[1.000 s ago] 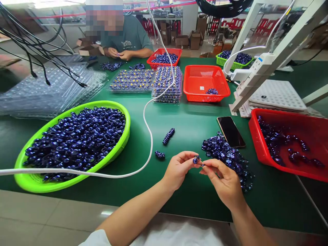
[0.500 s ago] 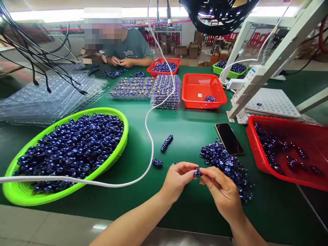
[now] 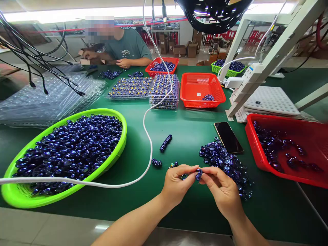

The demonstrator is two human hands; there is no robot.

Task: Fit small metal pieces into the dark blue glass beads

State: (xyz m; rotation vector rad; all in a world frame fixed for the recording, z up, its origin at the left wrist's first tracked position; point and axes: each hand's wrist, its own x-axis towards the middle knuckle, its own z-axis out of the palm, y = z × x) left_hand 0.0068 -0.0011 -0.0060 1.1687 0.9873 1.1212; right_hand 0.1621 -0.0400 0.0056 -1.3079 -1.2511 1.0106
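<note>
Both my hands are closed in a pinch around one small shiny dark blue plastic piece (image 3: 198,174), held just above the green table. My left hand (image 3: 174,184) grips it from the left, and another small blue part (image 3: 183,177) shows behind its fingers. My right hand (image 3: 222,190) pinches the right side with thumb and fingertips. Beyond the left hand lie a short blue cluster (image 3: 156,163), a longer row of blue pieces (image 3: 166,143) and a small part with a yellow-green spot (image 3: 173,164). A loose pile of blue parts (image 3: 225,164) spreads beside my right hand.
A green basket (image 3: 125,131) full of blue pieces stands left, with a white cable (image 3: 150,150) running across it. On the right are a phone (image 3: 228,137) and a red bin (image 3: 252,147). Filled clear trays (image 3: 164,89) and a red basket (image 3: 202,103) stand farther back. A co-worker (image 3: 128,46) sits opposite.
The piece between my fingertips has turned, showing a rounder, smoother side. A small part near my left hand is now more visible. The co-worker's hands have come apart, one reaching toward a box.
</note>
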